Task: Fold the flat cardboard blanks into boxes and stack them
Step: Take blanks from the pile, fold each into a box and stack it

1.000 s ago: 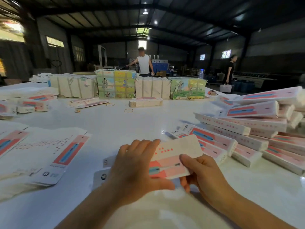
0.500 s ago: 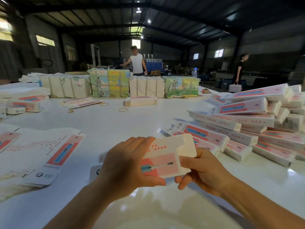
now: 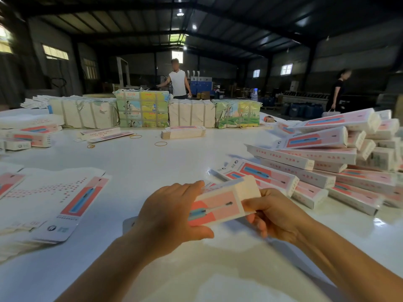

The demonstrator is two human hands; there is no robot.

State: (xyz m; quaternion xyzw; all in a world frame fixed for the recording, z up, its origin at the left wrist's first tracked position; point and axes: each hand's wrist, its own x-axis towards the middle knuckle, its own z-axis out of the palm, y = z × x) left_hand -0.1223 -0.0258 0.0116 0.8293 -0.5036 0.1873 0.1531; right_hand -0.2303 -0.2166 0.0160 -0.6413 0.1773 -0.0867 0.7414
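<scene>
A half-folded pink and white box with a toothbrush picture is held above the white table. My left hand grips its left part, thumb underneath and fingers over the top. My right hand holds its right end, where a plain end flap stands up. Flat blanks lie spread at the left. A heap of folded boxes is piled at the right.
Wrapped bundles stand in a row along the far side of the table, with a small stack of blanks and loose rubber bands in front. More boxes lie far left. Two people stand beyond the table.
The box has turned so its pink face shows more and its right end flap has folded upward. Both hands have shifted slightly right with it.
</scene>
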